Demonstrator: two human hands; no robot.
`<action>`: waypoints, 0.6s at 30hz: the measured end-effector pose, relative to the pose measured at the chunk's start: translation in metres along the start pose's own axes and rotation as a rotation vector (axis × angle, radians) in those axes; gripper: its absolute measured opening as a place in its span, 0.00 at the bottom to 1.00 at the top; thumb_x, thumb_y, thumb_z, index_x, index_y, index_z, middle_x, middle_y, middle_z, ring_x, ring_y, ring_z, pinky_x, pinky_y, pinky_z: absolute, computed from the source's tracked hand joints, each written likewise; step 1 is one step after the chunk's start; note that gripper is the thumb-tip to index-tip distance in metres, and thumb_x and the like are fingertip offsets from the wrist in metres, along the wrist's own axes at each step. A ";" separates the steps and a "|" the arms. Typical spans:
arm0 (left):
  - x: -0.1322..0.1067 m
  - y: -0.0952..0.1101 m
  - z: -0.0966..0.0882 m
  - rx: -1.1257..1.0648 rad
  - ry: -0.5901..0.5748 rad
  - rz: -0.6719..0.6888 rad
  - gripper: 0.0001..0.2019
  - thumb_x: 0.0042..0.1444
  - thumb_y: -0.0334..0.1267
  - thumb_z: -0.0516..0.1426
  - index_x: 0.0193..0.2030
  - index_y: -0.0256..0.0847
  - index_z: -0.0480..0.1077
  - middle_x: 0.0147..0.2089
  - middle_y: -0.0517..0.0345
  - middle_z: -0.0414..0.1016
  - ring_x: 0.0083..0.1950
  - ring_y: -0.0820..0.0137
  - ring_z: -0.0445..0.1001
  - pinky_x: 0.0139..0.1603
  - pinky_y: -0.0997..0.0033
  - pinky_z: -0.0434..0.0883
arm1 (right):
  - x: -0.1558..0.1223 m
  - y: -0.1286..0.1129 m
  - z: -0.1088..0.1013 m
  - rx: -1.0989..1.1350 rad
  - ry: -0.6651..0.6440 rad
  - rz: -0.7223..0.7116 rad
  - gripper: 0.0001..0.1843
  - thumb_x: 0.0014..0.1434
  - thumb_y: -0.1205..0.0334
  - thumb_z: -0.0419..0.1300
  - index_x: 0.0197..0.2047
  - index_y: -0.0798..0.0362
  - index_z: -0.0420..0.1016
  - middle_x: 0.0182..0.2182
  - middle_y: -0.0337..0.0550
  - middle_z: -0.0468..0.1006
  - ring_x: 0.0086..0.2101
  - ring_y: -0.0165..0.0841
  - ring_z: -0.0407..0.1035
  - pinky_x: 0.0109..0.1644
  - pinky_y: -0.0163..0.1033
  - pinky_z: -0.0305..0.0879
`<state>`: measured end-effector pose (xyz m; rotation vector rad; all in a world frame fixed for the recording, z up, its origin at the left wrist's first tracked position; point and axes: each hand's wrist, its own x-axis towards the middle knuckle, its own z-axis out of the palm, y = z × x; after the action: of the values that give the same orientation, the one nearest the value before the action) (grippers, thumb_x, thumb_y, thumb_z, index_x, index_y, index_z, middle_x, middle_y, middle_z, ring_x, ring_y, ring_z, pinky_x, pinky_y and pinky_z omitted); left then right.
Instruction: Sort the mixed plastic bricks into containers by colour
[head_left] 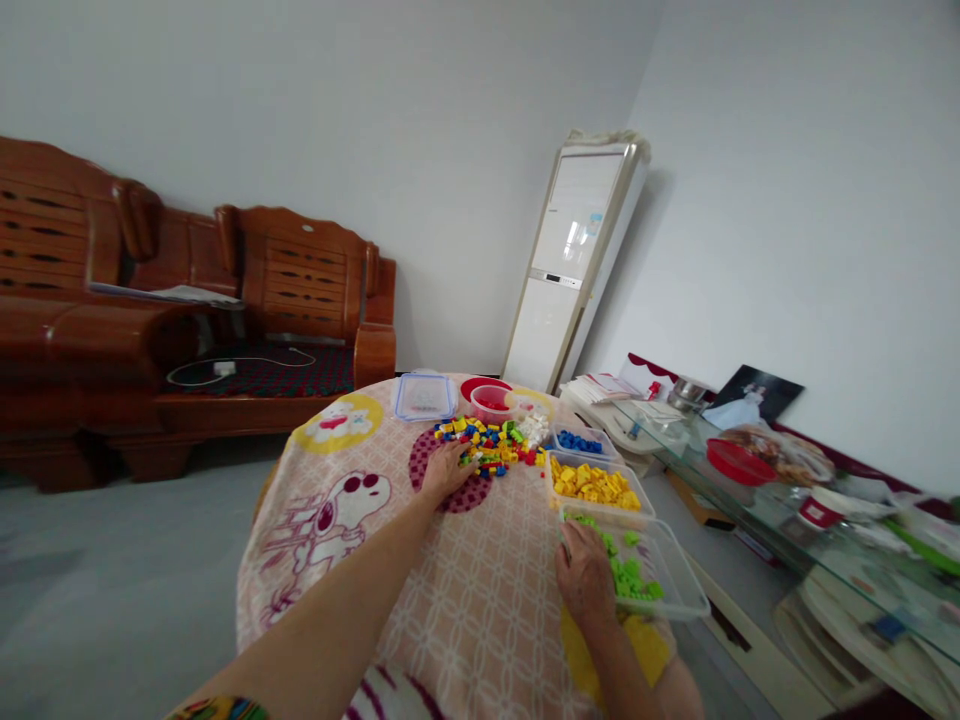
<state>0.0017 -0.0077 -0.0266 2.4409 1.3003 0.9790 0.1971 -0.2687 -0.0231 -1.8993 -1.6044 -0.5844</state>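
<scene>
Reaching to the near left side of a mixed pile of small toy bricks [491,445], my left hand [447,470] has its fingers stretched out onto the bricks. My right hand [586,572] is at the left side of a clear plastic container [679,570]. Its fingers bend over the rim, close to the green bricks [634,578] inside; whether they hold a brick is hidden. Just beyond that stands a container of yellow bricks [592,484], then a smaller one with blue bricks [579,442]. White bricks [535,430] lie heaped beside the mixed pile.
At the table's far edge are a clear blue-rimmed lid [424,396] and a round tub [493,402] with red contents. A patterned cloth [480,600] covers the round table. On the right runs a cluttered glass-topped stand [750,500]; a wooden sofa [300,290] is at left.
</scene>
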 end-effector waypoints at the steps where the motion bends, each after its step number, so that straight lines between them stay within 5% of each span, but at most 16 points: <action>1: 0.000 0.000 0.000 0.001 -0.001 -0.001 0.24 0.57 0.49 0.55 0.57 0.41 0.71 0.60 0.47 0.71 0.62 0.60 0.67 0.65 0.60 0.61 | 0.000 0.000 0.000 0.000 0.002 0.000 0.19 0.58 0.69 0.50 0.48 0.56 0.78 0.46 0.51 0.78 0.49 0.39 0.69 0.58 0.46 0.61; 12: -0.002 -0.004 0.005 -0.008 0.020 0.027 0.24 0.57 0.49 0.55 0.58 0.39 0.70 0.61 0.45 0.70 0.63 0.58 0.66 0.66 0.59 0.61 | -0.004 0.001 -0.001 -0.078 0.062 -0.042 0.16 0.63 0.66 0.50 0.47 0.59 0.77 0.45 0.52 0.78 0.46 0.40 0.69 0.55 0.47 0.62; 18: -0.006 -0.002 0.009 -0.036 0.018 0.093 0.26 0.55 0.49 0.57 0.59 0.40 0.69 0.62 0.46 0.68 0.64 0.57 0.65 0.67 0.58 0.60 | -0.017 -0.003 -0.005 -0.169 0.123 -0.159 0.14 0.65 0.67 0.50 0.45 0.58 0.77 0.43 0.49 0.79 0.46 0.37 0.69 0.62 0.50 0.55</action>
<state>0.0043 -0.0102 -0.0368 2.4904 1.1738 1.0405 0.1908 -0.2841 -0.0304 -1.8252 -1.6810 -0.9123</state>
